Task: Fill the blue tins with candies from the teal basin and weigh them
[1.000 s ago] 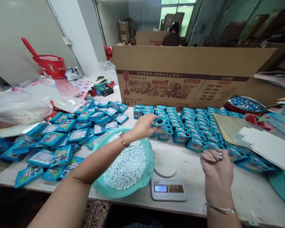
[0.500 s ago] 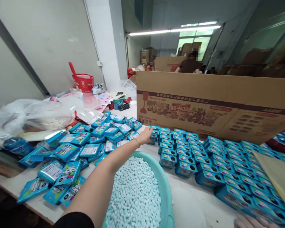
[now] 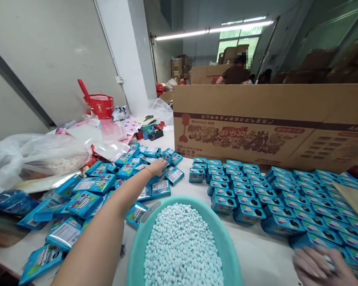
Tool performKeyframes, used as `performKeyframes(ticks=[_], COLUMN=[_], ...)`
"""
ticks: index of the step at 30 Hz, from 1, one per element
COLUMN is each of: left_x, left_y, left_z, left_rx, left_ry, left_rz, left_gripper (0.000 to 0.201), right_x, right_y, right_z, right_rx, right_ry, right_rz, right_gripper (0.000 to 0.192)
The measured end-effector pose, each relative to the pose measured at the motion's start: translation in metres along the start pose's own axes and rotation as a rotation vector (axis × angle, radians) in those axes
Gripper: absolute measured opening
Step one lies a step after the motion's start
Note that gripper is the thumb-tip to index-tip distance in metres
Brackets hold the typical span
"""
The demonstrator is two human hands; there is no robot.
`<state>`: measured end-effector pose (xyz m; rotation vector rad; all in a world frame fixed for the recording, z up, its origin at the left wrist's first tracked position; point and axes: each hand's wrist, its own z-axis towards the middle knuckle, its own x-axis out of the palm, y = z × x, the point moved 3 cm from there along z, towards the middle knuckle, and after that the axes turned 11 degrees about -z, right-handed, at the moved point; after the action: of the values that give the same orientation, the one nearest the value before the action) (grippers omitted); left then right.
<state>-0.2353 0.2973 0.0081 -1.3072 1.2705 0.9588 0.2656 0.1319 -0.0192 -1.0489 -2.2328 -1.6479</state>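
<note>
The left hand [image 3: 157, 167] lies flat, fingers loose, on glossy blue cardboard packets [image 3: 155, 174]; the right hand [image 3: 319, 268] curls, grip unclear.

Grey walls [image 3: 56, 51], ceiling strip light [image 3: 214, 29], bright window [image 3: 238, 41]

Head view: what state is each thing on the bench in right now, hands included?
Left hand: stretched out, fingers on the loose pile of flat blue cartons.
Right hand: at the frame's bottom edge, resting against the rows; grip unclear.
Round teal plastic basin: heaped with pale blue pellets.
Small blue open-top boxes: upright in neat rows.
Large brown cardboard box: upright, print upside down.
Clear plastic bag: crumpled, lying down.
</note>
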Motion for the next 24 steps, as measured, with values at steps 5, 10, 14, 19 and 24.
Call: performKeyframes(ticks=[5, 10, 14, 19, 24], left_x=[0.021, 0.017, -0.014, -0.051, -0.045], left_y=[-0.004, -0.011, -0.002, 0.026, 0.018], left_z=[-0.003, -0.007, -0.020, -0.088, -0.193], left_rx=[-0.035, -0.098, -0.120, -0.188, -0.221], left_ry=[-0.055, -0.173, -0.298, -0.534, -0.681], left_rz=[0.016, -0.051, -0.159, -0.362, -0.987], left_gripper=[0.068, 0.036, 0.037, 0.051, 0.053], right_x=[0.136, 0.258, 0.294, 0.275, 0.342], right_y=[-0.041, -0.100, -0.126, -0.123, -0.146], right_z=[0.000, 0.016, 0.013, -0.017, 0.036], right_rx=[0.255, 0.209, 0.093, -0.001, -0.541], right_ry=[0.323, 0.593, 0.892, 1.888, 1.403], right_rz=[-0.215, -0.670, -1.003, -1.430, -1.619], right_gripper=[0.043, 0.033, 0.026, 0.038, 0.027])
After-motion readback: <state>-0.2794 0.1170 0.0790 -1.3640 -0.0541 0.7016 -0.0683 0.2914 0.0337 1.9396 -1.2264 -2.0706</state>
